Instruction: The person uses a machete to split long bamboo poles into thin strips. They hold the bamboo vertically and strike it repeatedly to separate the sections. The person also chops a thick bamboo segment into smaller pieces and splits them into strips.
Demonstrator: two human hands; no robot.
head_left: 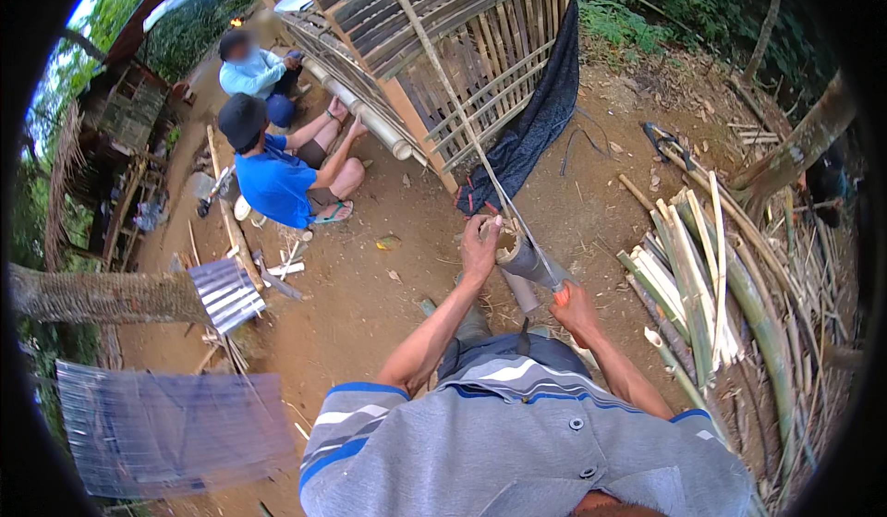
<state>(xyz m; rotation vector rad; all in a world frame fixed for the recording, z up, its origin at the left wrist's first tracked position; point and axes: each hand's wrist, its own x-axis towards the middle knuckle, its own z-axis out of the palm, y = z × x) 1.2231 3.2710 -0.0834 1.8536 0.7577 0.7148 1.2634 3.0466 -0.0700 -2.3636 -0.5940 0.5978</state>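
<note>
In my right hand point(577, 312) is the orange handle of a long knife point(534, 251). Its narrow blade slants up and away, across a thick grey bamboo tube point(525, 256). The tube stands tilted in front of my body with its hollow end up. My left hand point(479, 253) is closed at that open end, fingers pinched at the rim; exactly how they grip is partly hidden. Just beyond the fingertips comes down the lower part of a slender bamboo pole point(443, 83). A shorter piece of bamboo point(520, 290) shows below the tube.
A slatted bamboo structure point(462, 64) with black netting point(531, 147) stands ahead. Two people point(277, 170) crouch at left, one holding a bamboo pole point(356, 110). Split bamboo point(688, 277) is piled at right. A tree trunk point(111, 297) and corrugated sheet point(176, 429) lie left.
</note>
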